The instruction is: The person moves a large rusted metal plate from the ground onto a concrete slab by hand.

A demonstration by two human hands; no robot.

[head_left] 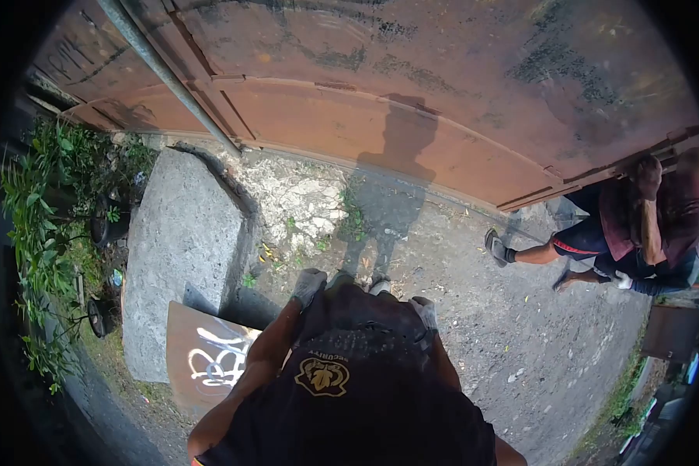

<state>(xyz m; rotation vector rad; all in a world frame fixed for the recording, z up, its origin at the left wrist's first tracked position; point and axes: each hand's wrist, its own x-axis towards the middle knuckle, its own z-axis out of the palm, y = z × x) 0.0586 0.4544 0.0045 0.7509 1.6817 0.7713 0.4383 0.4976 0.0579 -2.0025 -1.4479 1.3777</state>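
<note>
My left hand is in a pale grey, dusty work glove and rests beside the front of my dark shirt. My right hand, gloved the same way, is at the other side of the shirt, partly hidden by it. Nothing shows in either hand, but the fingers are too small and covered to read. The shirt has a gold badge print and pale dust on its front. Ahead of me, a large rusty-brown metal gate carries my shadow.
Left of me lies a thick concrete slab, with a brown board bearing white graffiti against it. A metal pole slants before the gate. Plants grow at far left. At right, another person stands by the gate's edge.
</note>
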